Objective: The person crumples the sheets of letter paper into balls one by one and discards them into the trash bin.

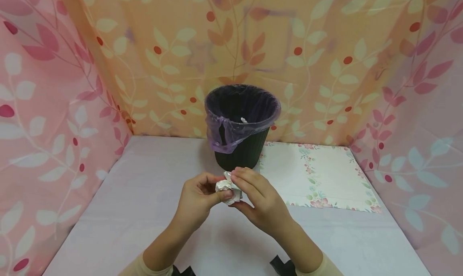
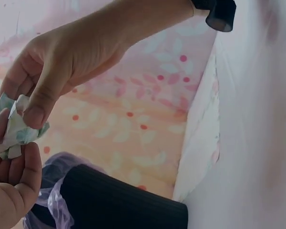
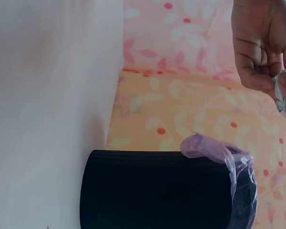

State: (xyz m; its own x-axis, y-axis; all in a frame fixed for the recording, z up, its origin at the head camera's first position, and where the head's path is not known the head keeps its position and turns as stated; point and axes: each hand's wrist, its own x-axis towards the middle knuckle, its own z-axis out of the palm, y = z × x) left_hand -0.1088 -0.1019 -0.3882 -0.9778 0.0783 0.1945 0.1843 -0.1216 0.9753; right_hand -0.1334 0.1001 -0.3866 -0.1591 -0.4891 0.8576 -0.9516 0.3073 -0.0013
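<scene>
The left hand [image 1: 197, 197] and right hand [image 1: 258, 197] meet above the desk [image 1: 144, 211], fingers curled in a shared grip on a crumpled white paper wad [image 1: 228, 189]. Directly beyond the grip, just apart, stands the black ribbed plastic bin with purple liner [image 1: 241, 125], mouth upward, equally near both hands.

No readable text, labels, brands, numbers or signs appear in any view. The curtain [image 1: 231, 34] carries only a leaf-and-berry print, the mat [image 1: 318, 175] only a floral border, and the bin [image 1: 240, 147] and its purple liner [image 1: 224, 131] are unmarked. The crumpled paper [image 1: 228, 189] shows a faint pattern, no lettering.
</scene>
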